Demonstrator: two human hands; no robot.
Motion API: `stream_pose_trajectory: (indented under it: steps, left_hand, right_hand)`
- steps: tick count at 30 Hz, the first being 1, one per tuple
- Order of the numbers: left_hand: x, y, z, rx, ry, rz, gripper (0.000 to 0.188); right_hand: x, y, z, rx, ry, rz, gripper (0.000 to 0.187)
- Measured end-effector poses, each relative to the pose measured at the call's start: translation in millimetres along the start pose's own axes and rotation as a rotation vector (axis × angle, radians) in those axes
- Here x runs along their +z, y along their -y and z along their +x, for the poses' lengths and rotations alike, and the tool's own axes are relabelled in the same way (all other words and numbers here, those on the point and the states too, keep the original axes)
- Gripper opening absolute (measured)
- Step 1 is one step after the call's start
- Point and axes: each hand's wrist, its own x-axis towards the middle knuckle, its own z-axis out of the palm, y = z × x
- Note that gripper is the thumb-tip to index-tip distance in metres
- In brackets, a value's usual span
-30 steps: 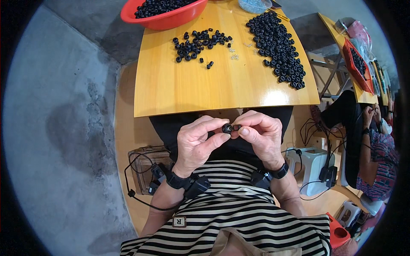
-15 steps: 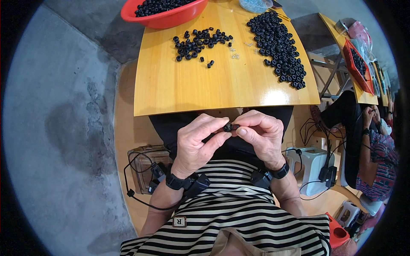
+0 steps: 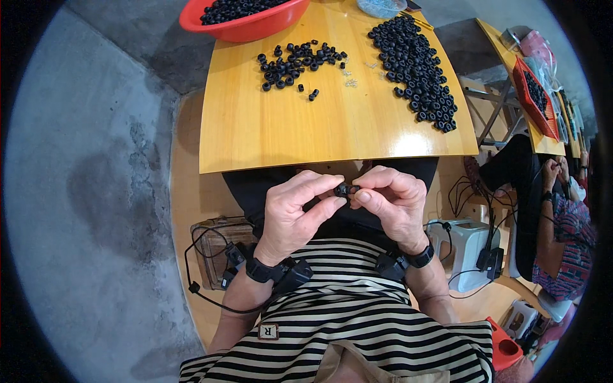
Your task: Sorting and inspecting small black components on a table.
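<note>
Above my lap, just short of the table's near edge, my left hand (image 3: pixel 302 203) pinches a small black round part (image 3: pixel 343 190) between thumb and fingertips. My right hand (image 3: pixel 394 203) is closed on a second small dark piece (image 3: pixel 355 189), held end to end against the first. Its exact kind is too small to make out. On the table (image 3: pixel 274 134) lie a loose scatter of black parts (image 3: pixel 297 64) at the left and a dense heap of black ring-like parts (image 3: pixel 418 70) at the right. Tiny clear pieces (image 3: pixel 350 83) lie between them.
A red basin (image 3: pixel 255 25) of black parts stands at the table's far left, a clear bowl (image 3: pixel 382 6) at the far edge. To the right, a co-worker (image 3: pixel 562 236) sits by another table with a red basket (image 3: pixel 537 102). Cables hang over a white stool (image 3: pixel 469 252).
My right hand has shifted very slightly to the right, and a little more of the two pieces shows between my fingertips. The parts on the table lie as before.
</note>
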Motion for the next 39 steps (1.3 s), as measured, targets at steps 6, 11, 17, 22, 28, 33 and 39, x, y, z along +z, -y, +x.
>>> stream_pose_trajectory:
  steps: [6, 11, 17, 22, 28, 33, 39]
  left_hand:
    - [0.1, 6.7, -2.6, -0.013, 0.004, -0.101, 0.034]
    - [-0.4, -0.5, -0.1, -0.012, -0.001, -0.017, 0.033]
    - [0.7, -6.5, 3.2, 0.037, -0.016, 0.132, 0.033]
    - [0.7, -10.6, 5.1, 0.079, -0.019, 0.236, 0.032]
    - [-0.3, -9.7, 6.1, 0.097, -0.006, 0.245, 0.032]
    - [0.5, -9.2, 7.2, 0.127, -0.015, 0.285, 0.032]
    - [1.1, -8.3, 6.4, 0.018, -0.016, 0.123, 0.031]
  right_hand:
    - [-1.8, -0.4, -1.1, -0.012, 0.009, 0.013, 0.013]
    - [-0.4, -1.0, -0.9, -0.020, 0.008, 0.002, 0.012]
    - [-1.5, -0.6, -0.6, -0.021, 0.000, -0.103, 0.012]
    - [-2.2, 1.8, 2.4, -0.108, 0.040, -0.239, 0.010]
    - [-2.0, 2.0, 2.4, -0.120, 0.036, -0.256, 0.009]
    - [-2.0, 4.0, 2.8, -0.118, 0.014, -0.317, 0.013]
    - [-1.9, 4.0, 1.5, -0.028, -0.010, -0.203, 0.013]
